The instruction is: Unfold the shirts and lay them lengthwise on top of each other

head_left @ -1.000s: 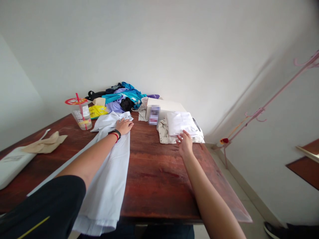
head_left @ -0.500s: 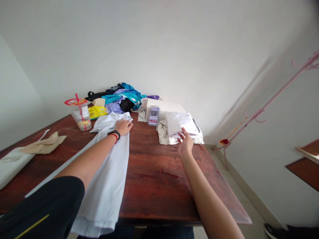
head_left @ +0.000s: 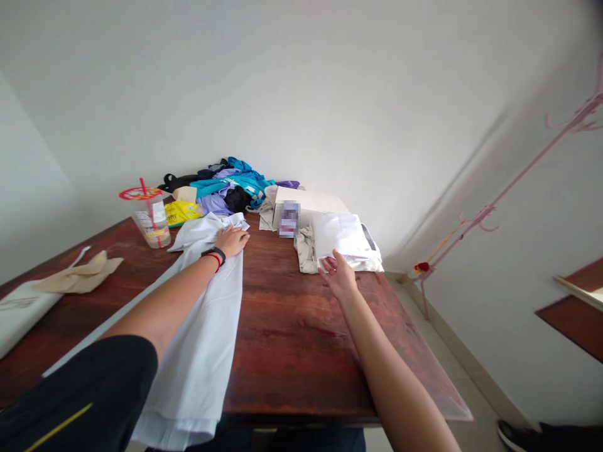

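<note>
A long white garment [head_left: 207, 351], folded lengthwise, stretches from mid-table over the front edge; its kind I cannot tell for sure. My left hand [head_left: 232, 241] lies flat on its far end, fingers together and stretched out. At the near edge of a neatly folded white garment [head_left: 340, 233] is my right hand [head_left: 340, 276], palm turned inward and fingers apart. Whether its fingertips touch the cloth is unclear. Under that folded garment lie a shiny white piece and a beige patterned cloth [head_left: 306, 251].
Behind the stack stands a white box [head_left: 315, 202] beside a small blurred package [head_left: 289, 221]. A plastic cup with a straw [head_left: 153, 220], a yellow packet [head_left: 181, 213] and a clothes heap [head_left: 235, 182] occupy the back left. A pink coat rack [head_left: 509, 188] leans into view at right.
My right hand has shifted left and slightly down along the front of the folded stack. The left hand stays on the long garment. The whole view has drifted slightly.
</note>
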Motion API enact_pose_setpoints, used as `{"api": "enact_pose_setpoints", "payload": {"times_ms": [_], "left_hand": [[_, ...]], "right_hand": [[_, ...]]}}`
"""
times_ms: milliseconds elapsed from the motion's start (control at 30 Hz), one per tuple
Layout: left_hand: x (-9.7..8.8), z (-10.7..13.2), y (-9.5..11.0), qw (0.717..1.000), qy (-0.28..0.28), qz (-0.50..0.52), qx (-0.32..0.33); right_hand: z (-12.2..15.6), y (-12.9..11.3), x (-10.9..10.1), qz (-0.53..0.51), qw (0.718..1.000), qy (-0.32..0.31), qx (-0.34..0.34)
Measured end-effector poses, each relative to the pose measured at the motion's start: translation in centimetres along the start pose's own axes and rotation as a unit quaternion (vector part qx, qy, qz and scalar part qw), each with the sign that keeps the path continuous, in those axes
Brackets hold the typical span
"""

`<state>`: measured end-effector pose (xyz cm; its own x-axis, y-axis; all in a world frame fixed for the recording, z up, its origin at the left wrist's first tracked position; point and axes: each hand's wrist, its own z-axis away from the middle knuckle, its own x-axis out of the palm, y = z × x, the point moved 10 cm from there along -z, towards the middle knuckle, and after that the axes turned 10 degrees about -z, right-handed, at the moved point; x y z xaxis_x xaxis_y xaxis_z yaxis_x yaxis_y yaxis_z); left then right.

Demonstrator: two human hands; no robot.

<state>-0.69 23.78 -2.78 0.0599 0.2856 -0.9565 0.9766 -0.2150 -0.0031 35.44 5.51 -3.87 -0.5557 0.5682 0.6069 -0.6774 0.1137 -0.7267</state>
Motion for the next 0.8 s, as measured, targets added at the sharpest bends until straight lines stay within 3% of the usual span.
{"api": "enact_pose_setpoints", "payload": {"times_ms": [367,533,800], "left_hand": [[0.3,-0.2,-0.1,1.000,0.005,0.004,0.001],[0.3,-0.3,-0.1,1.000,0.008,0.005,0.003],[0.1,-0.2,0.0,1.000,0.009,0.001,0.005]], "right_hand": [[-0.4,-1.7,-0.4,-0.017,0.999,0.005,-0.039],[-0.7,-1.8,-0.7,-0.033,0.999,0.003,-0.026],[-0.6,-2.1,0.1,-0.046,0.998,-0.036,-0.025]]}}
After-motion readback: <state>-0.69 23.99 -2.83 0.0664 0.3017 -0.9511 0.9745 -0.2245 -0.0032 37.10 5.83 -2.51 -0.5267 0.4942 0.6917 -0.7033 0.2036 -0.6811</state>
